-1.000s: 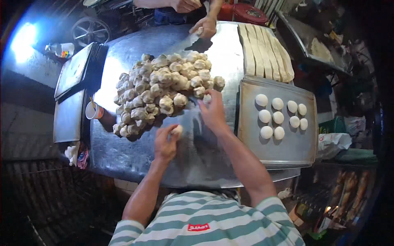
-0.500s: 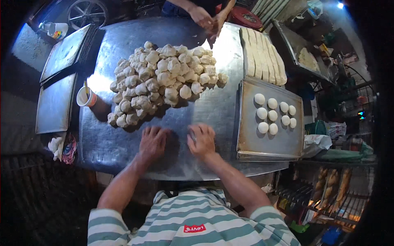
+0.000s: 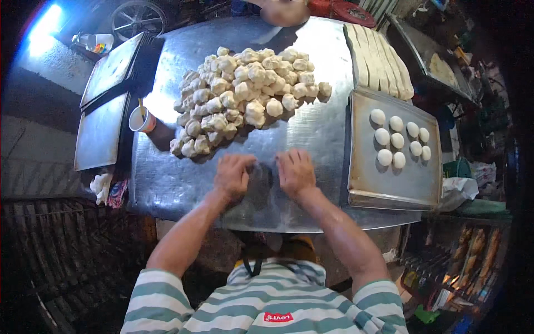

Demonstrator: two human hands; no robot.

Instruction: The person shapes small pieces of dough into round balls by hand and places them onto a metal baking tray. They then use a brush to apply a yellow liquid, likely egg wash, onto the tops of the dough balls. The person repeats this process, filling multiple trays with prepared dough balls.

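My left hand (image 3: 233, 175) rests palm down on the metal tabletop, near the front edge of a heap of dough lumps (image 3: 250, 78). Its fingers are curled, with the tips turned toward my other hand. Just to the right, my right hand (image 3: 296, 173) is cupped against the same surface, fingers bent and pointing forward. A gap of bare metal separates the two. Whatever is under either palm is hidden. On the right, several smooth, pale dough balls (image 3: 396, 140) sit in loose rows on a baking tray (image 3: 400, 186).
Long dough strips (image 3: 378, 61) lie behind the tray. A white cup (image 3: 142, 119) with a stick in it stands left of the heap, near stacked metal trays (image 3: 103, 133). Across the metal table (image 3: 183, 189) is part of another person (image 3: 285, 12).
The whole view has shifted, so table and hands appear farther right and higher. My hands keep nearly the same place before the heap. The other person's hands, visible earlier, are no longer clearly seen.
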